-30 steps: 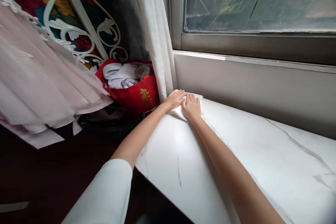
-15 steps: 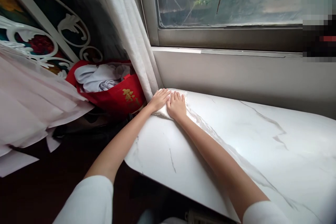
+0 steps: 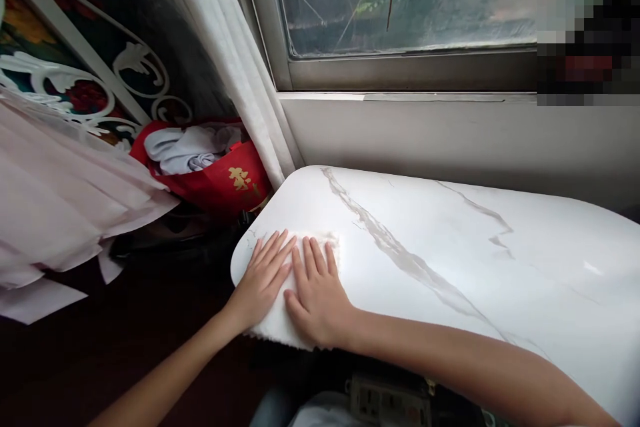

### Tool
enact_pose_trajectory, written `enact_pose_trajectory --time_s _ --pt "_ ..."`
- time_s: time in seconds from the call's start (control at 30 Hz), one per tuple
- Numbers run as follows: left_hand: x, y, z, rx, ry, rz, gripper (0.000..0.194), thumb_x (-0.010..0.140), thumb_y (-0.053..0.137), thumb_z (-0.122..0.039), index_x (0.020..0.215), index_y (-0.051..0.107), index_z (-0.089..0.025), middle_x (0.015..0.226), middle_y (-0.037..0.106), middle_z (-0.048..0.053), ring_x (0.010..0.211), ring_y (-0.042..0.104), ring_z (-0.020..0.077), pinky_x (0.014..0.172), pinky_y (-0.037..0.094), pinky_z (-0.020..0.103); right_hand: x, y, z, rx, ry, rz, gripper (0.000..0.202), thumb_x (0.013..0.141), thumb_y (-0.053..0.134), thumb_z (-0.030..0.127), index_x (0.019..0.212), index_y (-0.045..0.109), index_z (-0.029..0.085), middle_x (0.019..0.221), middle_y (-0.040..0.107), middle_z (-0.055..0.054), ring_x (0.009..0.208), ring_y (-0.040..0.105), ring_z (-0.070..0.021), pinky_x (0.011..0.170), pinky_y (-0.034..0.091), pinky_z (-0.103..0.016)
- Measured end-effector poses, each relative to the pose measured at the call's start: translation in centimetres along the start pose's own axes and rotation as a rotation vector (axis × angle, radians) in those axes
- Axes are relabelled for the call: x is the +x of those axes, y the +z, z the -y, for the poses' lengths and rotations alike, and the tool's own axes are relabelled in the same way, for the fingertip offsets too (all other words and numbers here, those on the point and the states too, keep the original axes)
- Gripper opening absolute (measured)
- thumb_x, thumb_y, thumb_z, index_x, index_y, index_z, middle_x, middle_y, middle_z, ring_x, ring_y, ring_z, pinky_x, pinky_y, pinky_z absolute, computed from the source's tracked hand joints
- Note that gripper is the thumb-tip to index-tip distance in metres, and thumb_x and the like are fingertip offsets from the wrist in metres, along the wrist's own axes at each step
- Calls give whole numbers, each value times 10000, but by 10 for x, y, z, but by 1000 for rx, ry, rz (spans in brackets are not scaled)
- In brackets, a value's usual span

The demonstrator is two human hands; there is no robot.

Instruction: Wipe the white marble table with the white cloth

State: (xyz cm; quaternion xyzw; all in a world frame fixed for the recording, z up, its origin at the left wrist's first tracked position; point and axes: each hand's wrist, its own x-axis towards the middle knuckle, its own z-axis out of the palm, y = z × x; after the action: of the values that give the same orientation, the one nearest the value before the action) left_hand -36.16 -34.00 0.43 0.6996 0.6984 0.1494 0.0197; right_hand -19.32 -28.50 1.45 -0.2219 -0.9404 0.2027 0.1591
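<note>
A white fluffy cloth [image 3: 277, 327] lies flat at the near left corner of the white marble-patterned tabletop [image 3: 400, 213], its fringe hanging at the near edge. My left hand [image 3: 261, 283] rests flat on the cloth's left part, fingers stretched out and slightly apart. Beside it my right hand [image 3: 320, 297] presses flat on the cloth too, fingers pointing away from me and thumb out to the left. Both palms cover much of the cloth.
Left of the table stands a red bag [image 3: 210, 190] with pale fabric in it, near a white curtain [image 3: 230, 60]. Pink sheer cloth [image 3: 65, 193] hangs farther left. Behind the table are a wall and window [image 3: 400, 7]. A power strip [image 3: 387, 400] sits below the near edge.
Both hands and the cloth have slid from the table's far left corner toward me, to the near left edge. The hands stay flat on the cloth.
</note>
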Motion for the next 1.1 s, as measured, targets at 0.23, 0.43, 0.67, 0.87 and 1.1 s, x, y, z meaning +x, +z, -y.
enact_pose_trajectory --time_s 0.23,0.43,0.67,0.87,1.1 --pt "63 4 14 11 106 21 471 964 214 -322 1398 349 -199 1472 318 57 1368 227 196 1117 170 434 44 -15 -44 54 192 19 626 939 267 365 1434 189 -8 1507 148 -178 1397 52 -247 1129 43 -433" --pt "196 35 11 89 70 -25 466 944 261 -270 1373 393 -144 1454 346 100 1354 257 230 1108 175 426 113 -38 -134 -124 379 -181 539 936 253 297 1416 301 56 1485 282 -118 1377 196 -194 1119 70 -370" --pt "285 52 -11 81 138 -10 449 942 288 -250 1361 416 -148 1447 363 87 1346 277 213 1111 170 397 131 -60 -201 -231 494 -298 529 918 284 273 1392 346 46 1463 333 -133 1357 242 -206 1107 91 -369" --pt "283 58 -11 64 143 -21 449 943 281 -256 1369 400 -180 1457 346 70 1354 261 218 1110 168 428 127 -61 -200 -255 489 -301 525 920 282 275 1385 360 44 1459 338 -139 1356 240 -216 1105 92 -378" --pt "228 56 -37 64 180 -29 461 936 276 -254 1375 384 -164 1459 338 87 1357 251 241 1105 177 462 75 -56 -165 -299 446 -268 538 930 266 289 1401 326 37 1472 300 -156 1370 211 -227 1110 94 -411"
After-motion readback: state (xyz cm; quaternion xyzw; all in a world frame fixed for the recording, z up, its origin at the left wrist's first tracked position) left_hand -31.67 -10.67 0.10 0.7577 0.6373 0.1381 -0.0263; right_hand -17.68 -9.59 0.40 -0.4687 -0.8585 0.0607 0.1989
